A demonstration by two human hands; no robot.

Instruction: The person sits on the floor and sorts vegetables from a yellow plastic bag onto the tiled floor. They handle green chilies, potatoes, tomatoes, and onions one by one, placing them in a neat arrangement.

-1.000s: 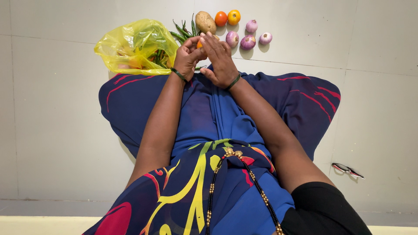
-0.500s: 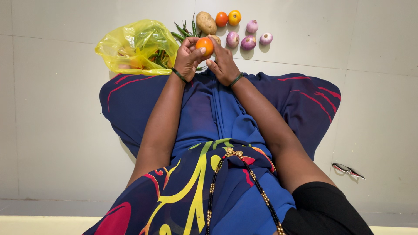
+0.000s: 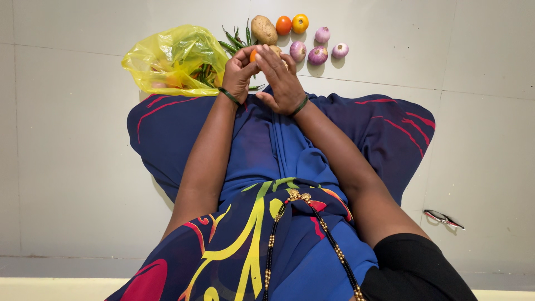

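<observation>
a: left hand [image 3: 241, 71]?
b: grip curled round an orange tomato [image 3: 254, 55], held above the lap, near the yellow bag [image 3: 174, 58].
a: right hand [image 3: 283, 78]?
b: fingers spread, laid over the tomato, mostly hiding it. onions [image 3: 317, 54] on the floor beyond.

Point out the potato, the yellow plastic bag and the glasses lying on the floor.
potato [image 3: 263, 29]: head view, middle of its brown skin.
yellow plastic bag [image 3: 167, 56]: head view, crumpled upper surface.
glasses [image 3: 444, 218]: head view, middle of the frame.
</observation>
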